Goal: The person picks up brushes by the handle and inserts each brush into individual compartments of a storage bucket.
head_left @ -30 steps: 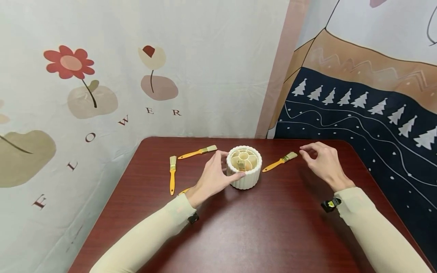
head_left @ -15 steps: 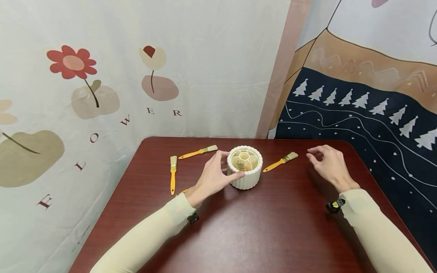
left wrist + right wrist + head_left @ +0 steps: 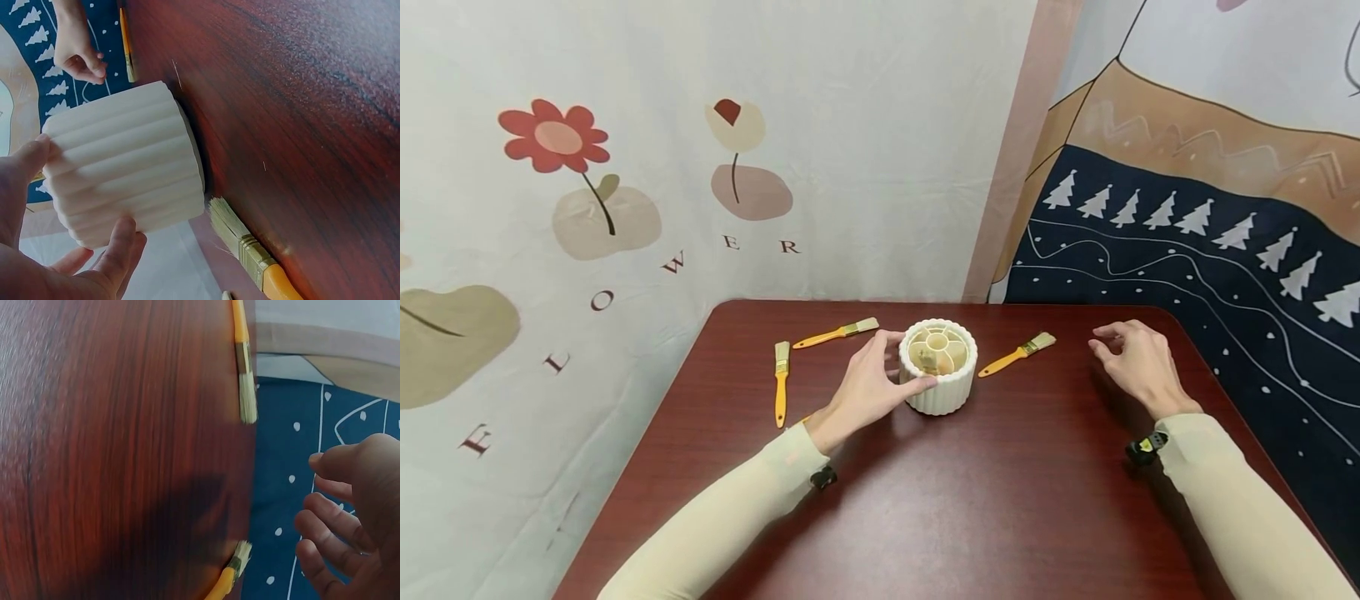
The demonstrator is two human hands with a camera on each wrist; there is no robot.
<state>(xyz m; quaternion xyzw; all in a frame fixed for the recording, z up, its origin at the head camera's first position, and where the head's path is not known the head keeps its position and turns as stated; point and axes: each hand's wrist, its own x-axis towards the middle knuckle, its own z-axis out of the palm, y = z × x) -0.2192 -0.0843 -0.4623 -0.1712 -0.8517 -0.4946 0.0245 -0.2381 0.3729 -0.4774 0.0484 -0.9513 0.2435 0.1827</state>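
Observation:
A white fluted pot (image 3: 938, 393) with an inner divider of several compartments stands on the table. My left hand (image 3: 867, 382) grips it, thumb at the near rim and fingers along its left side. The bristles of a paintbrush (image 3: 928, 361) show inside a near compartment. In the left wrist view the pot's ribbed wall (image 3: 125, 165) lies between thumb and fingers. My right hand (image 3: 1141, 367) hovers above the table's right side, fingers loosely bent, holding nothing. Nearest to it in the head view is a yellow-handled paintbrush (image 3: 1017, 355), lying right of the pot.
Left of the pot lie two yellow-handled paintbrushes, one upright in view (image 3: 782, 383) and one slanted (image 3: 835, 333). A bit of yellow handle (image 3: 806, 419) shows beside my left wrist. Another paintbrush (image 3: 230, 575) appears low in the right wrist view. Printed cloth (image 3: 887, 150) hangs behind the table.
My right hand has moved to the right, away from the paintbrush beside the pot. The left hand and the pot stay in place.

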